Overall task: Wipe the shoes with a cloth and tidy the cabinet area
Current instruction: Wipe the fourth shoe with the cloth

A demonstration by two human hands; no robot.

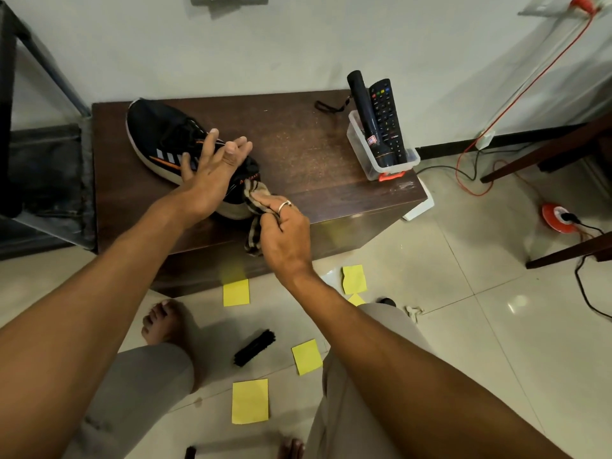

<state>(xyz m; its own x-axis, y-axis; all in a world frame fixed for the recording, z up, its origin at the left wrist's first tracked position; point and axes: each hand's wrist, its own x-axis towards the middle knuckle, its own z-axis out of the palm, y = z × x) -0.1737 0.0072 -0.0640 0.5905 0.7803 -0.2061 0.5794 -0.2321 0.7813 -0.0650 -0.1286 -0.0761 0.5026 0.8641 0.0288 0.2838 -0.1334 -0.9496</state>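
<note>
R hand [287, 234] w/ cloth [253, 192] against shoe [159, 135] heel

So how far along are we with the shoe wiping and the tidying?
Nothing looks finished yet. In hand: the left hand steadies the black sneaker on the cabinet top while the right hand holds a striped cloth against its near end. Left: yellow sticky notes and a black brush lie scattered on the floor tiles, so tidying seems not begun.
</note>
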